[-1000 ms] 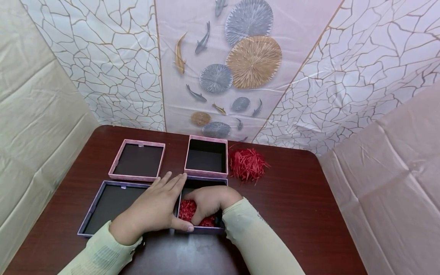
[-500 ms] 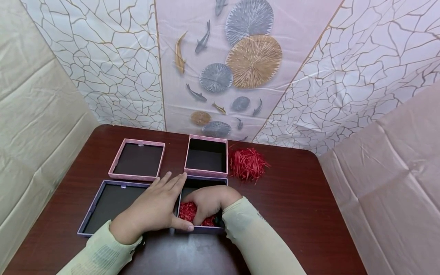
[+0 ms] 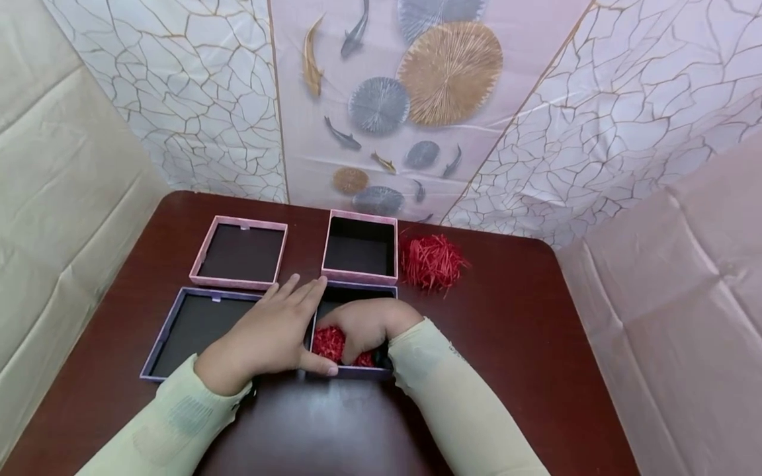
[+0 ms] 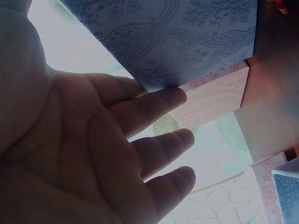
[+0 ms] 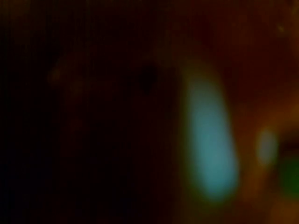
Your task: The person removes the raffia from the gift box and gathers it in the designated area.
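Note:
In the head view a purple-blue patterned box [image 3: 363, 373] with a black inside stands at the middle front. Red shredded paper [image 3: 329, 344] lies in its front part. My left hand [image 3: 268, 337] rests along the box's left side, fingers straight and spread, thumb at the front rim. In the left wrist view its fingers [image 4: 154, 107] lie by the patterned box wall [image 4: 187, 37]. My right hand [image 3: 363, 324] reaches down into the box, thumb and fingers in the red shreds; its fingertips are hidden, and I cannot tell whether they grip any. The right wrist view is dark and blurred.
A purple-blue lid [image 3: 199, 327] lies inside up at the left, partly under my left forearm. Behind it sits a pink lid [image 3: 241, 254]. A pink box [image 3: 360, 274] stands behind the purple-blue one, with a heap of red shreds [image 3: 434, 262] to its right. Patterned cloth hangs behind the table.
The head view has tilted, so the table and boxes sit higher in it. Both hands keep nearly the same places at the box; the right hand has shifted slightly among the shreds.

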A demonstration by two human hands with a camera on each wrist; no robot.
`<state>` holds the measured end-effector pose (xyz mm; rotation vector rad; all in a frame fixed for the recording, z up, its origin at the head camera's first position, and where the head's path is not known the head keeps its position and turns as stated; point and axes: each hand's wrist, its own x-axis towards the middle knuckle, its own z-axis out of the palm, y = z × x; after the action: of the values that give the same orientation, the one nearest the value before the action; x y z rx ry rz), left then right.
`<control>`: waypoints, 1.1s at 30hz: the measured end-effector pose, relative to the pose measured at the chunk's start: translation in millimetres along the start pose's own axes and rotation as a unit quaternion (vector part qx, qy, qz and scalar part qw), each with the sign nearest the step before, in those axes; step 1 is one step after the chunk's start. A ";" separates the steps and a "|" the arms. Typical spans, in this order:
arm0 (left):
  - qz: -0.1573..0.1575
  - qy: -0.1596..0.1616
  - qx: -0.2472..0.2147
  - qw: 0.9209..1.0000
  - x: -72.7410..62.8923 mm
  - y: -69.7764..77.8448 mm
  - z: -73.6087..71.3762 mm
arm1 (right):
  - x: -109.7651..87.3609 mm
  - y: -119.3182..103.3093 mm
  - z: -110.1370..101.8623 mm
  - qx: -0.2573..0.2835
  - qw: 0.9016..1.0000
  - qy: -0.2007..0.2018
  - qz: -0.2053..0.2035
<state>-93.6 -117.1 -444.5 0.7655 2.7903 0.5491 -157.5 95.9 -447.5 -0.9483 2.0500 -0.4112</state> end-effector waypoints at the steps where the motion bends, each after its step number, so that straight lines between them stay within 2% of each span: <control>1: -0.002 0.000 0.001 1.000 0.6 -0.5 -0.6 | 0.4 -0.3 -1.2 -0.002 1.000 0.002 -0.001; 7: -0.003 -0.003 0.003 1.000 5.6 -0.6 -5.0 | -4.0 -3.5 -11.4 -0.014 1.000 0.011 -0.011; 16: -0.005 -0.002 0.002 1.000 3.8 -0.9 -3.5 | -9.8 -8.3 -13.5 -0.018 0.999 0.034 -0.010; 33: -0.003 -0.004 -0.003 1.000 3.0 0.7 -3.1 | -30.4 -10.3 -20.6 -0.051 0.990 0.124 -0.036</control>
<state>-96.8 -115.9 -441.6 0.7570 2.7815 0.5521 -157.3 111.0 -412.5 -1.0811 2.2845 -0.4860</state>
